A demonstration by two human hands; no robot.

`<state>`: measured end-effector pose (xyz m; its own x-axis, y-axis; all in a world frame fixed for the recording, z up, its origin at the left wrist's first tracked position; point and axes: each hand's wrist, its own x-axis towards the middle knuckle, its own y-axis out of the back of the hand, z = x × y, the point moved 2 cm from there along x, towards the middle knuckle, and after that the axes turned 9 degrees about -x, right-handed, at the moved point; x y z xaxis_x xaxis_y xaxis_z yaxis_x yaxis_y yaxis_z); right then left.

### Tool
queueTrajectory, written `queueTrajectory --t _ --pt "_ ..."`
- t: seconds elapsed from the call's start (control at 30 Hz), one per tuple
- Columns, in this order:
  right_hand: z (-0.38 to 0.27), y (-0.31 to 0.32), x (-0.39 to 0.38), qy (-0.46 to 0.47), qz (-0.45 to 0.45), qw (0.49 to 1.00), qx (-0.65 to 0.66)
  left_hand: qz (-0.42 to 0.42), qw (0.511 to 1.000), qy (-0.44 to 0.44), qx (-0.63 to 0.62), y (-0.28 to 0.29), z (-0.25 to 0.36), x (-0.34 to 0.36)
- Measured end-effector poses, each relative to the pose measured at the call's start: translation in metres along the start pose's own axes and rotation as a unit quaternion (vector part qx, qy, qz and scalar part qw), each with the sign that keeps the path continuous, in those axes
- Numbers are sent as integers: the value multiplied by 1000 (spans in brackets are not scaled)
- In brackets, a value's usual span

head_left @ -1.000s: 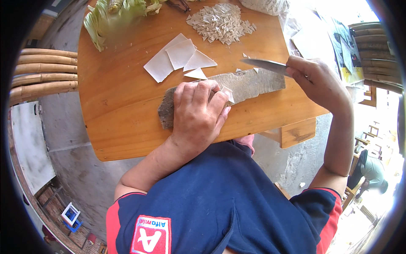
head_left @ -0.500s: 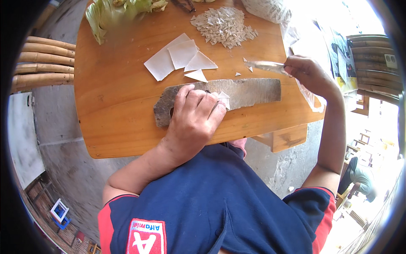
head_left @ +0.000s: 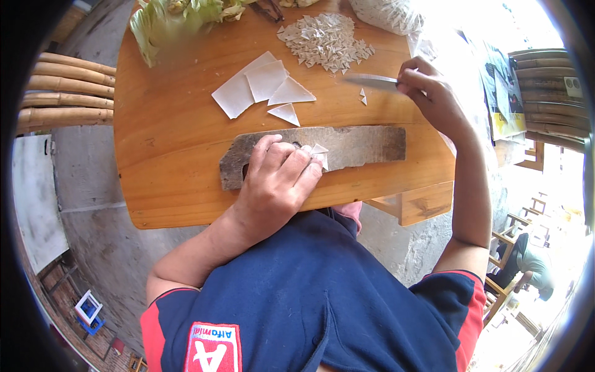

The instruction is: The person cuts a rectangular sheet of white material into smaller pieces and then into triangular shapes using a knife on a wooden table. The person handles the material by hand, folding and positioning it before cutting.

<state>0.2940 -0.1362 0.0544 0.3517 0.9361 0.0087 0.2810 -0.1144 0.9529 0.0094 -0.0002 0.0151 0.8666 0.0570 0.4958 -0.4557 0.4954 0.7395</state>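
My left hand (head_left: 277,177) presses down on a worn wooden board (head_left: 365,146), fingers bent over a small white sheet piece (head_left: 320,155) whose cut corner shows past the fingertips. A dark hole in the board is partly covered by this hand. My right hand (head_left: 432,93) is raised over the right side of the table, gripping a knife (head_left: 370,80) with its blade pointing left, apart from the board. Two small white triangles (head_left: 363,97) lie below the blade. Beyond the board rest several larger white sheets (head_left: 250,87) and a loose triangular piece (head_left: 285,114).
A heap of small white triangles (head_left: 325,42) lies at the table's far side, beside a filled clear plastic bag (head_left: 390,13). Leafy greens (head_left: 164,28) sit at the far left of the wooden table (head_left: 167,149). Another person (head_left: 532,263) bends over at the far right.
My right hand and the knife have moved left and away from me. My left hand stays on the white piece. The board has shifted slightly left and nearer in view.
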Motion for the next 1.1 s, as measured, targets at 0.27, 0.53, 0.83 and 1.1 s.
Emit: queueTrajectory --t 0.27,0.53,0.83,1.1 --pt "8 -7 -8 -31 61 988 -138 7 1000 -2 -8 -3 2 5" --pt "-18 4 -17 -68 88 993 -30 40 999 36 9 -17 11 15" --pt "-90 -9 -99 -223 78 966 109 67 985 134 -82 -10 9 23" --pt "-120 -41 -131 -269 92 956 78 55 985 154 -56 -7 6 29"
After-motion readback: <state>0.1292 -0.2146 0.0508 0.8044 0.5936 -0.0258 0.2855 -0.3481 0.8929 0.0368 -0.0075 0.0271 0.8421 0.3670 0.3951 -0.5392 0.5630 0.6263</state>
